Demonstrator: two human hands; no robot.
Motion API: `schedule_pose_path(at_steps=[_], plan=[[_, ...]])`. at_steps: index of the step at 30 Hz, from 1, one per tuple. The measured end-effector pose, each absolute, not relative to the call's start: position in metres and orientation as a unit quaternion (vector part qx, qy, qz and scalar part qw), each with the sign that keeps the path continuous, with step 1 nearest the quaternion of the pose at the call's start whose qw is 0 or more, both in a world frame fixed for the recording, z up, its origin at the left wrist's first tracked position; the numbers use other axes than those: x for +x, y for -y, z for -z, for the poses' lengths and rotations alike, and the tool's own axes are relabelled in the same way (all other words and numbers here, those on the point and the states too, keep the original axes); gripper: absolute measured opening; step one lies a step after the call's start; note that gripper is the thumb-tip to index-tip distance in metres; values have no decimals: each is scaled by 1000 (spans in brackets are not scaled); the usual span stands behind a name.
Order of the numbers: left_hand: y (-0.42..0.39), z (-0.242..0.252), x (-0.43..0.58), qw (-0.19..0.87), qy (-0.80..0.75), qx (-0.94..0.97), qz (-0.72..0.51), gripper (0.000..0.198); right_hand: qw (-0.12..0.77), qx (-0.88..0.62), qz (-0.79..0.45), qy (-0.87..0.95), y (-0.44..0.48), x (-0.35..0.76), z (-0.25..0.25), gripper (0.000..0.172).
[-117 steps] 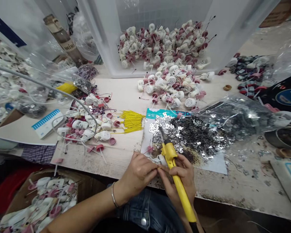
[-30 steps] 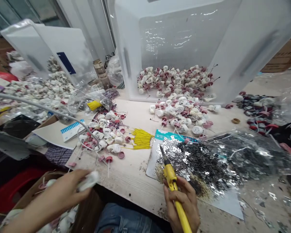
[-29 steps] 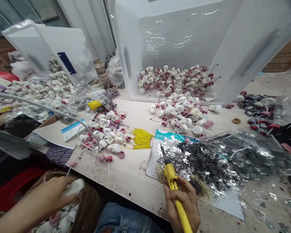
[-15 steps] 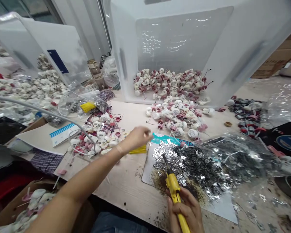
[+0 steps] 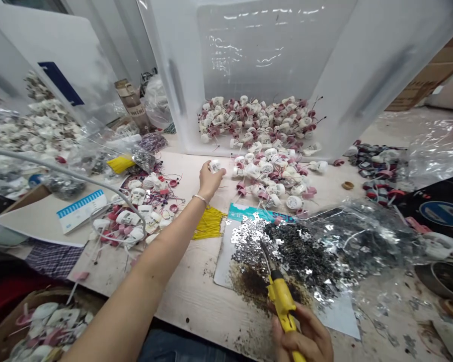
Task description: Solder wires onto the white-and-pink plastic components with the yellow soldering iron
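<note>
My left hand (image 5: 209,182) is stretched forward over the table, its fingers closed round a small white round plastic part (image 5: 215,165). Just right of it lies a heap of similar white and pink parts (image 5: 274,176) with thin wires. My right hand (image 5: 305,334) grips a yellow soldering iron (image 5: 282,299), whose dark tip points up and left over a pile of small shiny metal pieces (image 5: 251,236). Black pieces (image 5: 302,256) lie beside these. Below my left wrist is a bundle of yellow wires (image 5: 208,224).
A large translucent bin (image 5: 181,120) on its side opens toward me at the back. A grey cable (image 5: 79,173) arches across the left, above more parts. A clear plastic bag (image 5: 373,241) lies at right. At lower left stands a cardboard box (image 5: 0,327) with white parts.
My left hand has moved up and forward from near the yellow wires and now shows a white plastic part in its fingers. The soldering iron has shifted slightly down and right in the picture.
</note>
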State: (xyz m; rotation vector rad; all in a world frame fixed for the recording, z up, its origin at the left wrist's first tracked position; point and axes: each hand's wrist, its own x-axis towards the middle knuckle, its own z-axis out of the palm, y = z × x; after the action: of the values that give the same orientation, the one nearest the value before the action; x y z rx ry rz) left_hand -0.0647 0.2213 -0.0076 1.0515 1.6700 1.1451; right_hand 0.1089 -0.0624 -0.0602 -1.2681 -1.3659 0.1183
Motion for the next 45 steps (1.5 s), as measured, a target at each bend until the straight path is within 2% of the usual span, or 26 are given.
schedule_pose_path(at_steps=[2,4,7,9,13,18,21,23,26,28,33,37,40,45], plan=[[-180,-1,-67,503,-619,397,-454,21,592,-486,-58,640,56,113,56,26],[-129,-2,-67,602,-569,375,-416,13,624,-516,-89,580,50,112,53,28],[-51,14,-67,772,-466,310,-300,25,629,-542,-114,546,47,105,51,26],[-10,33,-68,900,-340,176,-207,34,601,-538,-149,572,48,100,51,24],[28,59,-73,958,-237,83,-135,46,551,-507,-203,631,53,95,55,21],[30,34,-101,944,-314,66,-76,67,524,-504,-114,677,52,100,65,16],[31,6,-129,879,-435,192,-28,77,516,-503,-64,690,52,107,68,18],[33,-9,-142,764,-539,354,-13,68,520,-513,-42,682,56,109,67,18],[38,-17,-146,541,-599,590,-9,31,522,-515,-57,677,63,110,63,17],[42,-12,-137,440,-550,710,-12,17,516,-499,-95,690,66,107,62,16],[49,5,-112,309,-409,857,53,9,492,-465,-124,725,59,104,71,15],[48,2,-111,316,-429,844,52,15,495,-466,-97,727,56,114,76,21],[44,0,-104,353,-470,806,-68,13,504,-478,-92,714,62,114,67,19],[34,12,-72,557,-489,614,-272,11,535,-484,-203,662,77,96,49,21]])
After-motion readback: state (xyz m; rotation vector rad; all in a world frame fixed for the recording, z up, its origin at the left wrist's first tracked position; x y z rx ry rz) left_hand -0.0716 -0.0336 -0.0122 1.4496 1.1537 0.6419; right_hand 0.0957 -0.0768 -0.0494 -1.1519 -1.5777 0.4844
